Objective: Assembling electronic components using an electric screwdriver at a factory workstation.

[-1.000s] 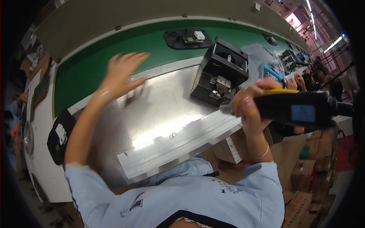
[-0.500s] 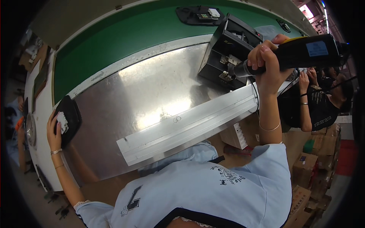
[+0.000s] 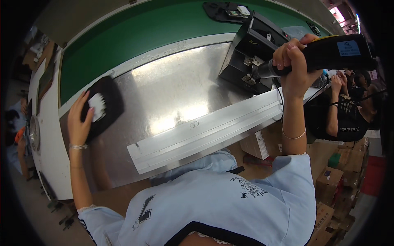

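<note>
One long metal-topped bench (image 3: 168,90) stretches out in front of me. Toward its right end stands a black box machine (image 3: 234,55), with metal clips (image 3: 249,78) on its near side. The right hand (image 3: 292,61) has its fingers wrapped round a bulky black power driver (image 3: 328,55), its nose close beside those clips; whether they touch, I can't tell. Over the bench's left end, the left hand (image 3: 80,123) grips a black panel (image 3: 114,100) by its left edge, thumb reaching onto the face. To do this well, I'd carry the panel level, pinch only its rim, and hold the driver steady and clear of it. The panel looks dark, flat and round-cornered, slightly blurred, with a white piece (image 3: 97,107), toothed down one side, on its face.
</note>
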The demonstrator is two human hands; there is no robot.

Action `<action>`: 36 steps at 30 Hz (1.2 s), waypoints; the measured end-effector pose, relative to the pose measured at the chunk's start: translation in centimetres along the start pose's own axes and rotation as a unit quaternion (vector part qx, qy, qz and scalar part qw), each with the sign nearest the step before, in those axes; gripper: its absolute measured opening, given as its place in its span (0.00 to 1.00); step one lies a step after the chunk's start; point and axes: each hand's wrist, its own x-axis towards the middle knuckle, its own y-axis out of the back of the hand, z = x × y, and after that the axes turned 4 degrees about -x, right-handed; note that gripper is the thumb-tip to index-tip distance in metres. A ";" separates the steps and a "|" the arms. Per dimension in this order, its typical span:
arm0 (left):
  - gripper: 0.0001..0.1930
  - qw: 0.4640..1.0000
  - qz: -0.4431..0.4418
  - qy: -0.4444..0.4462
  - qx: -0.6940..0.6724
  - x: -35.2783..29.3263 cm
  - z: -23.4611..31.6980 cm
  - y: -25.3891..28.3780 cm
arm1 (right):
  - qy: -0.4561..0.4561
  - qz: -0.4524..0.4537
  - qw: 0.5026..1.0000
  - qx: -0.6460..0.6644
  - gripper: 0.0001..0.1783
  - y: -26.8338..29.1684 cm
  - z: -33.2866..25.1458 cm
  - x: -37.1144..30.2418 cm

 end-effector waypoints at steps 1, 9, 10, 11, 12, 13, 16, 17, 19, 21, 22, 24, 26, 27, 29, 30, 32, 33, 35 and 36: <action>0.24 1.000 -0.002 -0.010 -0.018 0.5 1.3 -1.0 | -0.005 0.002 1.000 0.007 0.11 -0.3 0.0 0.0; 0.34 0.972 -0.092 -0.111 -0.187 4.4 13.9 -7.5 | -0.084 -0.024 0.996 0.017 0.11 -0.2 -0.9 0.3; 0.35 0.965 -0.101 -0.109 -0.217 4.5 14.8 -7.9 | -0.080 -0.034 0.996 0.024 0.11 -0.4 -1.3 0.0; 0.35 0.958 -0.104 -0.099 -0.247 4.6 15.5 -8.4 | -0.074 -0.043 0.996 0.028 0.11 -0.7 -1.7 -0.2; 0.35 0.957 -0.106 -0.098 -0.251 4.9 16.2 -8.2 | -0.074 -0.045 0.996 0.033 0.12 -1.2 -1.9 -0.5; 0.34 0.965 -0.087 -0.163 -0.187 5.2 17.0 -7.6 | -0.077 -0.044 0.996 0.030 0.12 -1.7 -1.8 -0.7; 0.30 0.954 -0.052 -0.270 -0.118 6.2 17.7 -7.9 | -0.044 -0.082 0.987 0.128 0.15 -3.8 -1.1 -1.1; 0.30 0.946 -0.078 -0.285 -0.133 6.6 17.5 -8.4 | -0.054 -0.085 0.989 0.104 0.14 -4.9 -1.0 -1.3; 0.30 0.937 -0.103 -0.299 -0.150 7.0 17.4 -8.9 | -0.067 -0.096 0.988 0.103 0.15 -6.5 -0.5 -1.5; 0.30 0.937 -0.119 -0.256 -0.204 7.2 17.5 -9.2 | -0.084 -0.111 0.985 0.104 0.14 -7.7 -0.2 -1.7; 0.30 0.937 -0.121 -0.254 -0.206 7.3 17.5 -9.3 | -0.089 -0.117 0.982 0.116 0.14 -8.1 0.3 -1.8; 0.29 0.935 -0.099 -0.267 -0.213 7.4 17.5 -9.4 | -0.099 -0.122 0.980 0.123 0.14 -9.0 1.1 -1.6; 0.29 0.932 -0.108 -0.260 -0.227 7.5 17.3 -9.6 | -0.099 -0.129 0.979 0.123 0.14 -9.7 2.0 -1.6; 0.29 0.930 -0.115 -0.256 -0.239 7.5 17.3 -9.7 | -0.099 -0.126 0.978 0.131 0.14 -10.0 2.3 -1.5; 0.29 0.929 -0.110 -0.252 -0.247 7.3 17.2 -9.8 | -0.102 -0.125 0.978 0.136 0.14 -10.3 2.5 -1.3; 0.28 0.929 -0.104 -0.249 -0.253 7.2 17.2 -9.9 | -0.099 -0.129 0.977 0.135 0.14 -10.3 2.5 -1.2; 0.28 0.929 -0.112 -0.244 -0.256 7.3 17.3 -9.8 | -0.098 -0.136 0.977 0.135 0.14 -10.4 2.6 -1.4; 0.28 0.928 -0.120 -0.241 -0.258 7.3 17.3 -9.8 | -0.112 -0.129 0.976 0.132 0.14 -10.4 2.5 -1.6; 0.28 0.927 -0.114 -0.241 -0.263 7.2 17.1 -10.0 | -0.128 -0.122 0.976 0.130 0.13 -10.5 2.7 -1.8; 0.27 0.926 -0.109 -0.242 -0.268 7.1 17.1 -10.1 | -0.117 -0.129 0.976 0.129 0.13 -10.6 3.0 -1.8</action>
